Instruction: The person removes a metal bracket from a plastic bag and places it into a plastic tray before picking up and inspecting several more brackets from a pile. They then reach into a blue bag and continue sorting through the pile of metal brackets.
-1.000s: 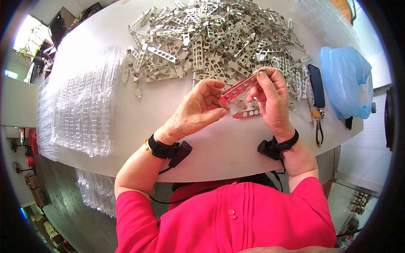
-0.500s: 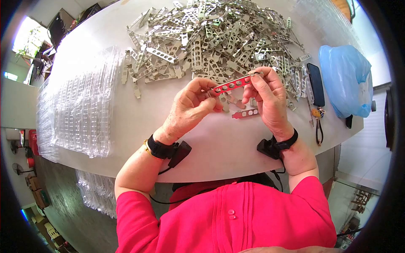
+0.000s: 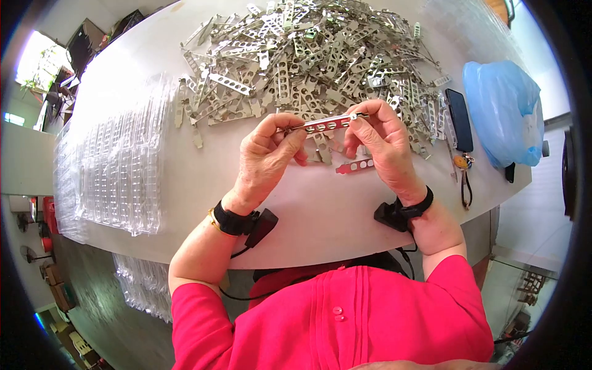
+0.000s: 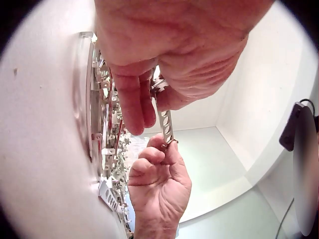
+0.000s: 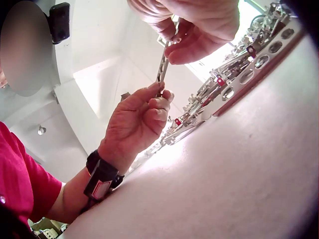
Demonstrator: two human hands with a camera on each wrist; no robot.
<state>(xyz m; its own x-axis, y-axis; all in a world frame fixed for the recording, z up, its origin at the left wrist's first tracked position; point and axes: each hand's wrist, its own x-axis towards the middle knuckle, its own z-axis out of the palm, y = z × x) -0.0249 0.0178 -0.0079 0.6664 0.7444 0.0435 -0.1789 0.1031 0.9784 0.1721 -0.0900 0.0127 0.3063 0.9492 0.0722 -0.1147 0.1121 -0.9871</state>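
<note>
Pinched 1 bracket (image 3: 325, 123) end to end above the table (image 3: 308, 203): left hand (image 3: 266, 154) and right hand (image 3: 377, 145) gripping its tips. Probably light, stiff, sharp-edged; best held by the ends.

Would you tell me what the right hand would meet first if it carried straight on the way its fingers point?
Probably the heap of metal brackets just beyond the right hand, which holds one bracket with the left hand. Depth is unclear; it may pass above them.
</note>
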